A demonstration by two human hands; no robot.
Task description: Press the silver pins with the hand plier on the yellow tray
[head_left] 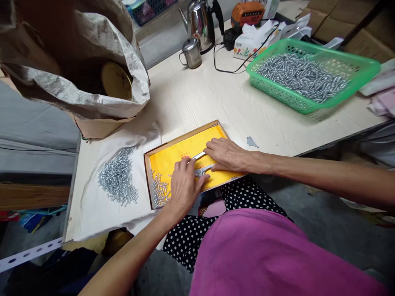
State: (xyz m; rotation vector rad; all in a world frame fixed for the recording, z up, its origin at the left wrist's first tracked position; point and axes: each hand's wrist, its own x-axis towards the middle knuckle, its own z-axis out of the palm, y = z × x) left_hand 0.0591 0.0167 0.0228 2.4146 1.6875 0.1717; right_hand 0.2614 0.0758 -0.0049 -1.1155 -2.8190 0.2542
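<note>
A silver-grey metal piece with two narrow arms [202, 170] lies between my hands, over a shallow tray [197, 139] with a yellow bottom. My left hand [185, 185] curls around its left end, the thumb at its lower side. The fingers and thumb of my right hand [226, 155] close on the right ends of the arms. Parts of the piece are hidden under my fingers, so its exact kind is unclear. Several small metal pins [159, 190] lie scattered in the tray's left corner. Left of the tray, a heap of similar pins [119, 176] rests on white cloth [89, 209].
A green basket [311, 107] full of metal pins stands at the back right. A large open sack [117, 111] occupies the back left. Behind are a steel kettle [197, 24], a lidded metal cup [191, 53], an orange battery pack [247, 14] and a black cable [228, 71].
</note>
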